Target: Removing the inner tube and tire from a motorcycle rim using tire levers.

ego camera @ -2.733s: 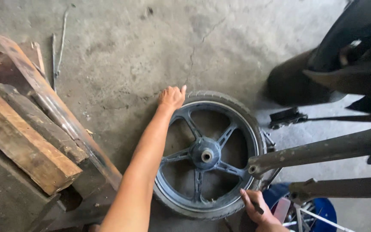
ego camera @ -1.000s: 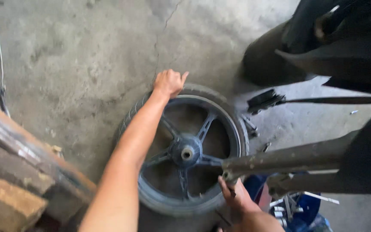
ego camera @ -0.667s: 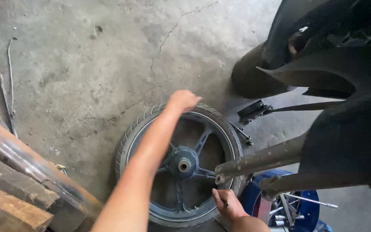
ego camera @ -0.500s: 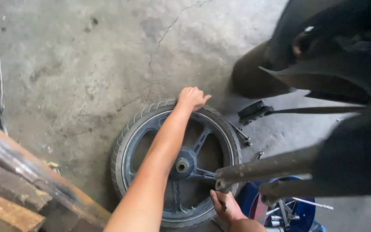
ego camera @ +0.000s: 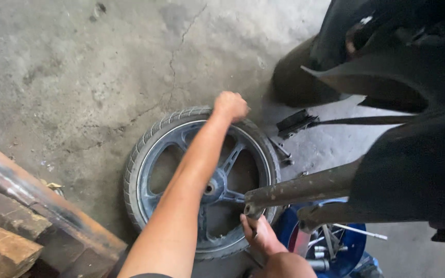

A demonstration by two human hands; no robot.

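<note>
I am gripping the wheel (ego camera: 202, 180): left hand (ego camera: 230, 105) closed on its far tyre edge, right hand (ego camera: 261, 234) clutching its near rim. Likely heavy, stiff.

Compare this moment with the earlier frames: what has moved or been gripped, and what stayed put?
The left hand, earlier spread open on the wheel's far edge, has now curled over the tyre there. The right hand stays at the near rim beside the fork tube. The wheel still lies flat on the concrete floor.
</note>
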